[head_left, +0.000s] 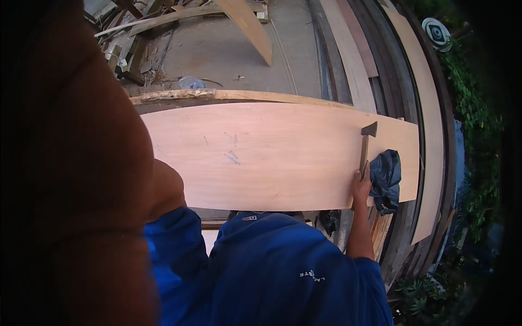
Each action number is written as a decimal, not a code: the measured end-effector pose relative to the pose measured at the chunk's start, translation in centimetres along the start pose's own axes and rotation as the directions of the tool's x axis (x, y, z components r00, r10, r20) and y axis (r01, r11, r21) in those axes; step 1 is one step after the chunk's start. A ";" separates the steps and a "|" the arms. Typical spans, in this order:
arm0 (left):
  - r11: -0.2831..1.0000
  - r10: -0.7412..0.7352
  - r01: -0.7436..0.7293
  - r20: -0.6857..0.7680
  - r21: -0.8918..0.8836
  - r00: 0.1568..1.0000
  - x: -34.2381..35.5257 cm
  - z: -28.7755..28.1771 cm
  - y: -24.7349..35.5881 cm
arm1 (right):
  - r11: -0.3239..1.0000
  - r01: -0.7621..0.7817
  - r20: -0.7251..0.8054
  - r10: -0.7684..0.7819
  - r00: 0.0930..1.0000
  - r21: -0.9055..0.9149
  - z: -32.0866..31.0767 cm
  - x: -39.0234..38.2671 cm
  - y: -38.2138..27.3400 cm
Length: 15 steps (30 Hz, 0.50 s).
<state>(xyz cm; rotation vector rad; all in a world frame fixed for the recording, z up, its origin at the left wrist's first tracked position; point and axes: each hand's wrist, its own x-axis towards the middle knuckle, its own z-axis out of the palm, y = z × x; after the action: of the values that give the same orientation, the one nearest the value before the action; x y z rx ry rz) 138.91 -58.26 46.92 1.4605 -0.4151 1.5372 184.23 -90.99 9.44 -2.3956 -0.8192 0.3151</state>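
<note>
My right hand (361, 187) is closed around the wooden handle of a small hatchet (369, 129), at the right end of a pale plywood board (293, 163). The dark metal head points away from me. Beside that hand lies a crumpled black plastic bag (386, 176), partly over the board's near edge. Several loose nails (232, 157) rest on the board left of its middle. Raised very close to the camera, my left hand and forearm (92, 179) fill the left side, dark and blurred. Its fingers cannot be made out, nor whether it holds anything.
Long timber planks (389, 76) run along the right side, with green plants (476, 108) beyond them. Past the board lies a concrete floor (234, 54) with scrap wood (136, 51) at the far left. A plywood piece (247, 30) juts in at the top.
</note>
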 end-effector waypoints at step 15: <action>0.994 0.041 -0.042 0.010 0.103 0.999 -0.1 0.8 -1.3 | 0.999 -0.005 0.038 0.003 0.999 0.047 0.0 -0.7 -0.8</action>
<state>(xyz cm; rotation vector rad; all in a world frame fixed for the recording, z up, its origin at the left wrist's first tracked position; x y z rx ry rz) 140.40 -58.22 46.52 1.5461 -0.3777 1.6072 183.30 -90.94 9.95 -2.3545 -0.8149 0.3780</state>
